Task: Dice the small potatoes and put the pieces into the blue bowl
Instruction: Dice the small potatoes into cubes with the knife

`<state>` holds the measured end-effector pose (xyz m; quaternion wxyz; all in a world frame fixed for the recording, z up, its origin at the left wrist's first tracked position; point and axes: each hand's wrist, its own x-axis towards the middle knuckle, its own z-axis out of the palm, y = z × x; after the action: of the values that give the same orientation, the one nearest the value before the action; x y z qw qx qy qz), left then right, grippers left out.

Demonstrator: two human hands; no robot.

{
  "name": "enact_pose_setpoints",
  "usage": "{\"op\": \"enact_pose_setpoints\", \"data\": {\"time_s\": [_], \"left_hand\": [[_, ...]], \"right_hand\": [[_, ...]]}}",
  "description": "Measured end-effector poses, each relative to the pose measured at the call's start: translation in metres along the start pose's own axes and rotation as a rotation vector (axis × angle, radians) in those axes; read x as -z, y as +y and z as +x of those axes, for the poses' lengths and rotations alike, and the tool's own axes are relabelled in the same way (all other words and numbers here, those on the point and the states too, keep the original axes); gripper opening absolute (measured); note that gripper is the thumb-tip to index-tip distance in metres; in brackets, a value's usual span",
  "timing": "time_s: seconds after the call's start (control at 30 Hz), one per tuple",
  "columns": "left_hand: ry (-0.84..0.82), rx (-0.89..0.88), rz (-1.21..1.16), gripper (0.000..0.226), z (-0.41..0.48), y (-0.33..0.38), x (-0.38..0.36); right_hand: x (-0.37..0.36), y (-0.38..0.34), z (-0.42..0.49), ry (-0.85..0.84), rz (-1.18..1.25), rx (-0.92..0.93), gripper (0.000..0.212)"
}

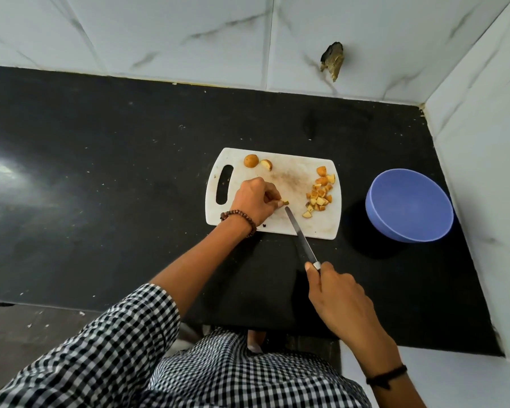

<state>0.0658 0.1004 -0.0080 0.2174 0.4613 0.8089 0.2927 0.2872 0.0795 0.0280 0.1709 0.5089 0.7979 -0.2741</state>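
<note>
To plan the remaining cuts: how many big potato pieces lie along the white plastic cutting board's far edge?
2: a round brown potato left of centre on the white cutting board, and a cut wedge just right of it. The left hand may hide more.

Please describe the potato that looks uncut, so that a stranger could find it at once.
On the black stone counter lies a white plastic cutting board. Near its far edge, right of the handle slot, sits a round golden-brown potato. Unlike the cut wedge beside it and the diced pile at the right, it shows only skin.
</note>
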Motion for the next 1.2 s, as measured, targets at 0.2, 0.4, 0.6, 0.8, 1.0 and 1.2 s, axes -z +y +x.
{"op": "enact_pose_setpoints", "data": {"time_s": [0.2, 0.4, 0.6, 0.8, 1.0, 1.2], "left_hand": [[-0.104, -0.018, -0.028, 0.022, -0.004, -0.006, 0.009], [-0.061, -0.017, 0.020, 0.018, -0.009, -0.006, 0.005], [0.013, 0.049, 0.035, 0.017, -0.013, -0.007, -0.001], [0.026, 0.108, -0.061, 0.014, -0.014, -0.004, -0.004], [-0.027, 0.019, -0.175, 0.024, -0.010, 0.018, -0.017], [0.041, 0.094, -0.148, 0.028, -0.006, 0.004, -0.008]], "right_hand": [[0.001, 0.006, 0.002, 0.073, 0.131, 0.003, 0.043], [-0.003, -0.003, 0.005, 0.073, 0.208, 0.023, 0.044], [-0.009, -0.015, 0.014, 0.077, 0.160, 0.060, 0.046], [-0.005, -0.003, 0.022, 0.185, 0.239, -0.035, 0.046], [-0.007, -0.005, 0.021, 0.260, 0.281, -0.023, 0.044], [-0.011, -0.007, 0.022, 0.252, 0.268, 0.014, 0.044]]}}
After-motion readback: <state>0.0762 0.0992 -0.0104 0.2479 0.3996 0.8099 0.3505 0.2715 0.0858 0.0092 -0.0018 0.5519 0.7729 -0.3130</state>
